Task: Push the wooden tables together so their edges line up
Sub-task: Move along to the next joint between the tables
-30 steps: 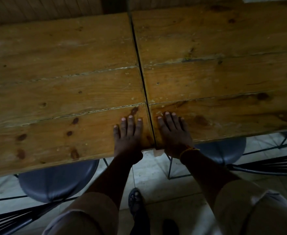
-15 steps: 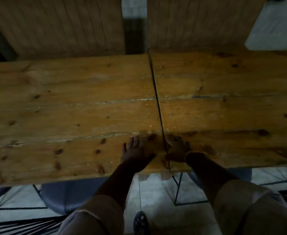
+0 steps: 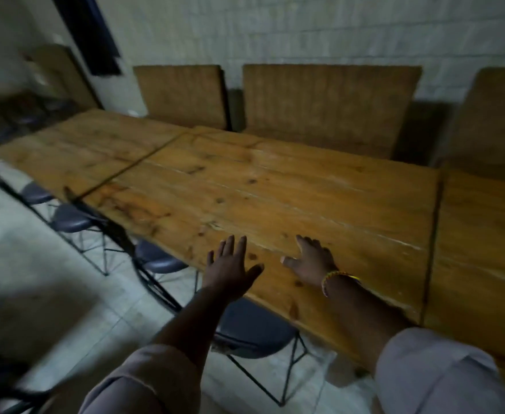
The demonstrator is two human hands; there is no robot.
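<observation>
Three wooden plank tables stand end to end in a row. The middle table (image 3: 275, 186) fills the centre, a left table (image 3: 90, 144) meets it at a thin dark seam, and a right table (image 3: 481, 234) meets it at another narrow seam. My left hand (image 3: 230, 268) hovers open over the middle table's near edge, fingers spread. My right hand (image 3: 312, 259), with a bead bracelet on the wrist, rests flat on the same tabletop a little to the right. Neither hand holds anything.
Dark round stools with wire legs (image 3: 254, 327) (image 3: 69, 219) are tucked under the near edge. Wooden bench backs (image 3: 326, 106) (image 3: 182, 94) stand against the block wall behind the tables. Tiled floor (image 3: 36, 279) lies to the left.
My view swung left and up from the seam, which now lies at the right. Both hands left that seam and now sit over the middle table's near edge, spread open.
</observation>
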